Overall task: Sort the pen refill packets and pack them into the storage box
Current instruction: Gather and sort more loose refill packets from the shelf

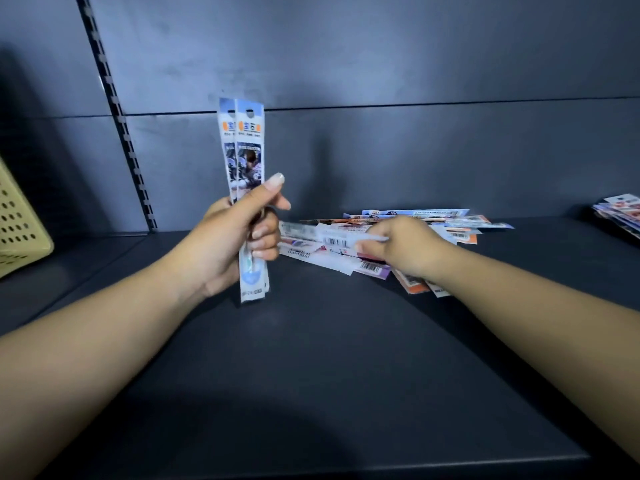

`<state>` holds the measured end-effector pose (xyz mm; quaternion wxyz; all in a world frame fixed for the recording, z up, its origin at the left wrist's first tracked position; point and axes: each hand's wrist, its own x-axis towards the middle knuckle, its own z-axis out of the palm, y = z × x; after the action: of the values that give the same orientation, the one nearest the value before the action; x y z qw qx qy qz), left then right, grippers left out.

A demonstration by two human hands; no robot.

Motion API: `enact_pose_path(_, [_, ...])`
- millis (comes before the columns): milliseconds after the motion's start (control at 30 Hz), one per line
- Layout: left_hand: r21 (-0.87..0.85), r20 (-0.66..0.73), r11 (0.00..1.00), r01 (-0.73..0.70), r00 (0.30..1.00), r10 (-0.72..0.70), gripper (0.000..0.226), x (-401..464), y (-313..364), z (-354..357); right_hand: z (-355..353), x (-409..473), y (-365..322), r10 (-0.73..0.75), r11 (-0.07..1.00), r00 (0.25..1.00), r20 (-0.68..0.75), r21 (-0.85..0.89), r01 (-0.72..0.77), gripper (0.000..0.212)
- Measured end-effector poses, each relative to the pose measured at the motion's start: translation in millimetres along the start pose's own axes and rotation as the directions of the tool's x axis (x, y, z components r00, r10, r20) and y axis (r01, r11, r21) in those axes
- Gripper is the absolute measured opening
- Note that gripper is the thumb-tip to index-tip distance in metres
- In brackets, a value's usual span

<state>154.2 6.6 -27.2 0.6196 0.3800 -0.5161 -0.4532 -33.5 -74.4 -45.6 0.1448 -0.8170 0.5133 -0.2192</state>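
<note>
My left hand [239, 237] grips two long blue-and-white pen refill packets [244, 147] upright, side by side, their hang-hole tops pointing up. To the right, a loose pile of refill packets [450, 225] lies flat on the dark shelf, blue, orange and white with barcodes showing. My right hand [403, 245] rests on the pile with its fingers closed around a white barcode packet [325, 237] that sticks out to the left. Motion blur hides how firmly the fingers hold it.
A yellow perforated plastic basket [17, 226] stands at the left edge of the dark shelf [311, 358]. Another small stack of packets [620, 213] lies at the far right. A slotted upright rail [117, 116] runs down the dark back panel.
</note>
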Motion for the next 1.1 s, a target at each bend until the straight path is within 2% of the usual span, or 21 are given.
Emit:
enact_pose_path(133, [-0.002,-0.101,1.0,0.019,0.995,-0.019,0.026,6,0,-8,-12,-10,-13,0.018,0.996,0.986,-0.164,0.09,-0.003,0.03])
enact_pose_path(233, [0.01,-0.166,0.998,0.057,0.985,-0.054,0.028,10,-5,-9,-15,-13,-20,0.009,0.982,0.973,-0.232,0.186,0.035,0.043])
enact_pose_path(300, [0.005,-0.198,0.997,0.077,0.977,-0.074,0.026,12,-8,-8,-15,-13,-24,0.03,0.941,0.958,-0.284,0.33,0.068,0.039])
enact_pose_path(400, [-0.022,-0.256,0.996,0.088,0.962,-0.09,0.024,14,-11,-5,-11,-14,-31,0.11,0.73,0.953,-0.282,0.674,0.115,0.029])
enact_pose_path(500, [-0.069,-0.311,0.994,0.087,0.945,-0.104,0.025,16,-13,-5,-7,-16,-38,0.189,0.546,0.956,-0.226,0.833,0.089,0.014])
enact_pose_path(600, [-0.064,-0.316,0.994,0.094,0.943,-0.109,0.033,16,-12,-6,-8,-17,-41,0.254,0.401,0.949,-0.187,0.913,0.072,0.01])
enact_pose_path(700, [-0.029,-0.281,0.991,0.129,0.951,-0.131,0.041,15,-12,-4,-11,-17,-41,0.314,0.328,0.934,-0.17,0.943,0.061,0.009])
enact_pose_path(833, [-0.049,-0.213,0.974,0.221,0.951,-0.226,0.033,11,-14,2,-10,-21,-46,0.274,0.105,0.956,-0.108,0.991,0.082,0.008])
enact_pose_path(867, [-0.08,-0.178,0.967,0.241,0.951,-0.252,0.043,10,-13,5,-8,-23,-48,0.248,0.088,0.964,-0.097,0.993,0.077,0.009])
enact_pose_path(933, [-0.115,-0.142,0.964,0.24,0.956,-0.255,0.07,8,-14,10,-1,-27,-52,0.172,0.186,0.979,-0.107,0.98,0.074,0.01])
enact_pose_path(967, [-0.134,-0.134,0.969,0.207,0.965,-0.224,0.067,8,-13,13,2,-29,-54,0.13,0.261,0.984,-0.123,0.961,0.086,0.011])
enact_pose_path(1067, [-0.231,-0.167,0.969,0.092,0.977,-0.133,0.028,9,-9,17,9,-31,-58,0.019,0.519,0.971,-0.238,0.833,0.194,0.015])
enact_pose_path(1100, [-0.253,-0.176,0.965,0.073,0.977,-0.12,0.032,10,-8,16,12,-32,-60,-0.046,0.623,0.95,-0.307,0.735,0.268,0.014])
